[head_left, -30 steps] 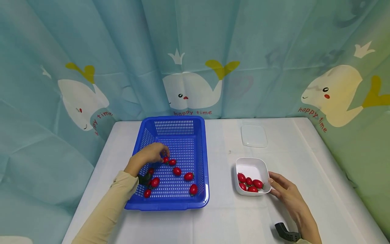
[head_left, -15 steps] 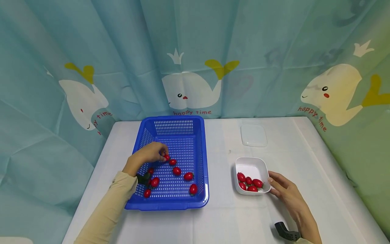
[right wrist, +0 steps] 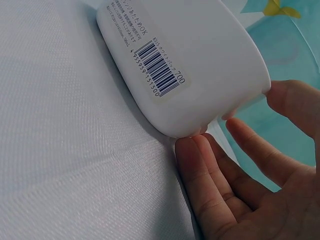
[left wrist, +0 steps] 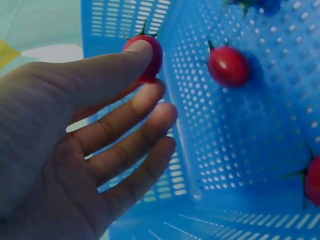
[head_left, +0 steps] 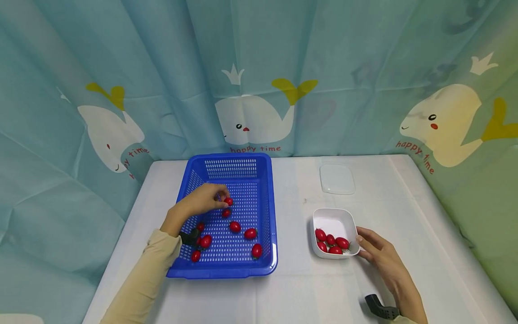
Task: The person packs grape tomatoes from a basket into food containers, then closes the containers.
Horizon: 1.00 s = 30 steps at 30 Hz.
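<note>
Over the blue basket point(head_left: 269, 216), my left hand point(head_left: 205, 198) pinches a cherry tomato point(left wrist: 156, 60) between thumb and forefinger, its other fingers loosely bent. Another cherry tomato point(head_left: 226, 213) lies on the basket floor just below that hand. More are spread about the basket, such as one cherry tomato point(head_left: 235, 227) in the middle and one point(head_left: 256, 251) near the front right corner. My right hand point(head_left: 378, 252) holds the white plastic box point(head_left: 337, 216) by its right corner, thumb at the rim and fingers against the outer wall. Several cherry tomatoes point(head_left: 335, 251) lie inside the box.
A clear flat lid point(head_left: 337, 179) lies on the white table point(head_left: 297, 252) behind the box. A printed curtain point(head_left: 259, 45) hangs around the back and sides. A label with a barcode point(right wrist: 156, 70) shows on the box's side in the right wrist view.
My left hand has risen slightly and moved to the right with the pinched cherry tomato, off the spot where it lay. The right hand and the box stay in place.
</note>
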Each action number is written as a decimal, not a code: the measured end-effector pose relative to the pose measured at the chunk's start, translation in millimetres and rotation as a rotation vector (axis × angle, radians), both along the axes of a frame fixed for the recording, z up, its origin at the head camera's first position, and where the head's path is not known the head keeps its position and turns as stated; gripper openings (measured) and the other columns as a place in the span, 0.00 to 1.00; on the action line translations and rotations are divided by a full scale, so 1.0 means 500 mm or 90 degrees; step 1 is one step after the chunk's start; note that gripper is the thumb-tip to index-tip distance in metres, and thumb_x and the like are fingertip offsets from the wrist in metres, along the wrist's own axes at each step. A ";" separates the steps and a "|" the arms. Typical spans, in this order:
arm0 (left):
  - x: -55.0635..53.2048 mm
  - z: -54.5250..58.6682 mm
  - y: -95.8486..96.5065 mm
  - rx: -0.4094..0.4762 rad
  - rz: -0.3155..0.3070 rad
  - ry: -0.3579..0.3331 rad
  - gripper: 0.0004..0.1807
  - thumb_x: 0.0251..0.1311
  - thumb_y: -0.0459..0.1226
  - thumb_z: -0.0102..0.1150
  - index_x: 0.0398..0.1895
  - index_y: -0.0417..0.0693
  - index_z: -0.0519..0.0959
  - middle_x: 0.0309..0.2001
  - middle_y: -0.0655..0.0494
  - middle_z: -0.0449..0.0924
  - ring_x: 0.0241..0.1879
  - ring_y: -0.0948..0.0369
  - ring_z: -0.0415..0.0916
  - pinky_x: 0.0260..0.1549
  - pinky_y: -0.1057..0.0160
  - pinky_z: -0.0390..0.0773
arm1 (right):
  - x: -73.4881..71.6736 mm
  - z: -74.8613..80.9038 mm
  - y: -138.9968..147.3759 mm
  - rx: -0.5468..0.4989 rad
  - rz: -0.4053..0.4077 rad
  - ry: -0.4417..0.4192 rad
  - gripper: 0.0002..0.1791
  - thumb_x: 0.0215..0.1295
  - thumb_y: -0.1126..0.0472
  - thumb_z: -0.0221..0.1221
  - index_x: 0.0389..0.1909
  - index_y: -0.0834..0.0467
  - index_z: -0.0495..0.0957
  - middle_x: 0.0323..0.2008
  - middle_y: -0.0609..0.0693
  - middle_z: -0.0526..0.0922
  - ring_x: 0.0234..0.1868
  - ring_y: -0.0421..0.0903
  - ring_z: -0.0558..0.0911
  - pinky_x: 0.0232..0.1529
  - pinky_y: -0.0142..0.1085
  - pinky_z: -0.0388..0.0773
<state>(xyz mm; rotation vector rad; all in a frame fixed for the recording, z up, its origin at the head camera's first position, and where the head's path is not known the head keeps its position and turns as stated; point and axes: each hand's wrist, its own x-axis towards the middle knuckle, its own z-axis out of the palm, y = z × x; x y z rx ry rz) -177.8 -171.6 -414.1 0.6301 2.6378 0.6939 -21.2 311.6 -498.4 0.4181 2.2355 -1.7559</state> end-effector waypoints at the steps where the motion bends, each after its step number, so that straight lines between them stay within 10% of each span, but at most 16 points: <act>1: 0.001 0.003 0.004 0.003 0.001 0.004 0.07 0.66 0.38 0.70 0.44 0.48 0.85 0.38 0.53 0.85 0.39 0.58 0.79 0.45 0.57 0.84 | 0.000 0.000 0.000 0.000 0.000 0.001 0.36 0.80 0.48 0.55 0.77 0.66 0.61 0.75 0.65 0.65 0.50 0.22 0.79 0.50 0.23 0.82; 13: 0.015 0.049 0.066 0.069 -0.023 0.057 0.11 0.68 0.42 0.68 0.51 0.52 0.84 0.41 0.58 0.85 0.42 0.60 0.79 0.45 0.59 0.82 | -0.001 -0.001 0.003 -0.022 -0.001 0.025 0.35 0.79 0.51 0.57 0.76 0.68 0.62 0.57 0.35 0.76 0.51 0.24 0.81 0.50 0.24 0.83; 23: 0.019 0.076 0.129 0.145 -0.054 0.057 0.13 0.69 0.42 0.68 0.54 0.54 0.83 0.46 0.58 0.85 0.48 0.60 0.79 0.52 0.57 0.84 | -0.001 0.001 0.000 -0.010 0.000 0.013 0.36 0.79 0.49 0.57 0.76 0.66 0.62 0.70 0.56 0.71 0.51 0.23 0.80 0.50 0.24 0.83; 30: 0.010 0.073 0.188 0.190 -0.089 0.028 0.16 0.69 0.42 0.67 0.57 0.52 0.83 0.47 0.58 0.85 0.47 0.62 0.79 0.49 0.63 0.84 | 0.000 0.004 0.000 -0.010 0.000 0.012 0.36 0.79 0.49 0.57 0.76 0.67 0.62 0.62 0.41 0.76 0.50 0.23 0.80 0.50 0.24 0.82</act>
